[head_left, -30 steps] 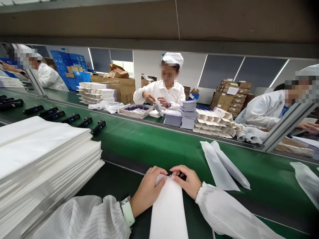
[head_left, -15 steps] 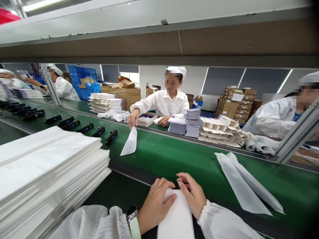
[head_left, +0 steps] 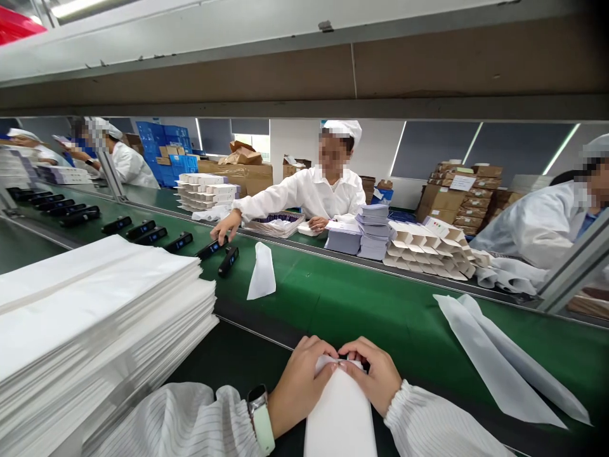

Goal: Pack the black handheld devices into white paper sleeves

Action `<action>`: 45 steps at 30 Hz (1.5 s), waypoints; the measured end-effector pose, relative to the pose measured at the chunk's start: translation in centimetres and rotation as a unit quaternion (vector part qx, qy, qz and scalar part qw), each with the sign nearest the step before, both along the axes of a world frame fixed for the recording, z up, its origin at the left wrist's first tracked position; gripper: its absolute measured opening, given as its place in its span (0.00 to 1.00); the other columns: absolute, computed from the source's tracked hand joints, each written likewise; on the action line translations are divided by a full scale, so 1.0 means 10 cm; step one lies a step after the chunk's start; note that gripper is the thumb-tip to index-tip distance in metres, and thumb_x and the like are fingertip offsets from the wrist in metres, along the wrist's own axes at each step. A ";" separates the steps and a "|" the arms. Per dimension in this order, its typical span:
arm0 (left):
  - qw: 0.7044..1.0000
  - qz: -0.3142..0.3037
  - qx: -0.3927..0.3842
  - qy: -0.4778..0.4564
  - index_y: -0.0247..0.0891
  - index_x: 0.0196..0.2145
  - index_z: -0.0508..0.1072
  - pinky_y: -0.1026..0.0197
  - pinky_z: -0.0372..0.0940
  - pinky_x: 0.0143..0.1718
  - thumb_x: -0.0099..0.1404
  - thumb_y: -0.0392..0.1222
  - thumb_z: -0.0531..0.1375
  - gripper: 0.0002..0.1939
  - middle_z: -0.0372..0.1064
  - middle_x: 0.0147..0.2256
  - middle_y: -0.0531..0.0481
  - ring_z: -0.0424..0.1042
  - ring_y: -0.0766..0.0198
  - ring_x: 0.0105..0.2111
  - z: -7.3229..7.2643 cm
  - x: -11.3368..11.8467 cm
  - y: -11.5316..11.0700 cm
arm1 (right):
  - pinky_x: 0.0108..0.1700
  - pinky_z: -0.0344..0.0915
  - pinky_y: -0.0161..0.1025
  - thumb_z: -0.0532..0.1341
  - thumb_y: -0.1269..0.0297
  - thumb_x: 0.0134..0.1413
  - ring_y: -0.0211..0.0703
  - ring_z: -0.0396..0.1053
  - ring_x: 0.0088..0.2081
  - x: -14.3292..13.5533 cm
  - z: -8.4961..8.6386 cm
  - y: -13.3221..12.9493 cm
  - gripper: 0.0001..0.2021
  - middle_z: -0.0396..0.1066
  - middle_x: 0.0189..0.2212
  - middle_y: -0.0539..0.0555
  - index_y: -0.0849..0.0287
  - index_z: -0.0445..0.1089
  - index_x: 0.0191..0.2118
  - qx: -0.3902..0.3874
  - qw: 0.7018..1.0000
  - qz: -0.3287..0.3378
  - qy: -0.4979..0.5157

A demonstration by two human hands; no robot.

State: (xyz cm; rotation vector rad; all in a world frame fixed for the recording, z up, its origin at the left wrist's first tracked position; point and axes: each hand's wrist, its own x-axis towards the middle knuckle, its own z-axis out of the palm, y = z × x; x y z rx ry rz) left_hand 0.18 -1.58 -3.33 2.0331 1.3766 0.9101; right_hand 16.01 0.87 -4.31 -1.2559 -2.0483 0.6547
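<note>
A flat white packaging sleeve (head_left: 340, 416) lies lengthwise in front of me, its near end cut off by the lower edge of the view. My left hand (head_left: 304, 381) grips the left side of its far end, thumb on top. On the right side of that end, my right hand (head_left: 375, 374) has its thumb on the sleeve and its fingers curled over the edge. Both thumbs nearly meet at the middle. Something dark shows between the right fingers and the sleeve's end; I cannot tell what it is.
A tall stack of white sleeves (head_left: 109, 317) stands left. On the green conveyor belt (head_left: 323, 285) lie black devices (head_left: 228, 261), a small white sleeve (head_left: 261, 273) and two long ones (head_left: 499, 362). Opposite, a co-worker's hand (head_left: 226, 228) touches a device. A shelf (head_left: 285, 70) hangs overhead.
My right hand has closed onto the sleeve's far end, and my left fingers have curled in. The co-worker has let go of the small white sleeve and reached left to a black device.
</note>
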 end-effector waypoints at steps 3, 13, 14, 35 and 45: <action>1.000 0.003 -0.001 0.002 0.40 0.31 0.65 0.63 0.55 0.39 0.58 0.34 0.48 0.08 0.61 0.32 0.53 0.59 0.64 0.36 0.00 0.01 0.00 | 0.29 0.60 0.34 0.54 0.64 0.45 0.37 0.62 0.27 0.01 -0.03 0.01 0.07 0.63 0.23 0.51 0.57 0.69 0.28 -0.001 1.000 -0.006 0.031; 0.997 -0.052 -0.045 -0.034 0.41 0.37 0.65 0.65 0.56 0.38 0.56 0.39 0.53 0.09 0.60 0.35 0.52 0.59 0.64 0.39 0.09 -0.05 0.05 | 0.30 0.60 0.34 0.53 0.64 0.48 0.37 0.63 0.26 0.05 -0.03 0.04 0.08 0.66 0.23 0.51 0.58 0.68 0.28 0.011 0.999 0.013 0.049; 0.996 -0.059 -0.051 -0.036 0.40 0.36 0.65 0.66 0.56 0.37 0.56 0.40 0.54 0.09 0.59 0.35 0.52 0.59 0.64 0.38 0.10 -0.06 0.07 | 0.31 0.60 0.34 0.52 0.64 0.48 0.37 0.63 0.27 0.06 -0.01 0.04 0.08 0.66 0.23 0.51 0.58 0.67 0.27 0.013 0.998 0.029 0.047; 0.967 -0.107 -0.112 -0.203 0.35 0.22 0.69 0.65 0.55 0.38 0.54 0.42 0.56 0.08 0.62 0.29 0.51 0.61 0.64 0.35 0.04 -0.13 0.12 | 0.34 0.58 0.34 0.50 0.57 0.51 0.39 0.61 0.36 0.07 0.10 0.12 0.15 0.63 0.36 0.54 0.60 0.63 0.21 -0.014 0.991 0.123 0.042; 0.979 -0.134 -0.014 -0.150 0.40 0.40 0.67 0.57 0.55 0.45 0.55 0.48 0.53 0.16 0.65 0.38 0.47 0.60 0.57 0.42 -0.15 -0.12 0.10 | 0.44 0.54 0.47 0.53 0.56 0.47 0.48 0.59 0.43 -1.84 0.55 1.05 0.15 0.62 0.39 0.54 0.47 0.63 0.43 -0.009 0.986 0.074 -0.147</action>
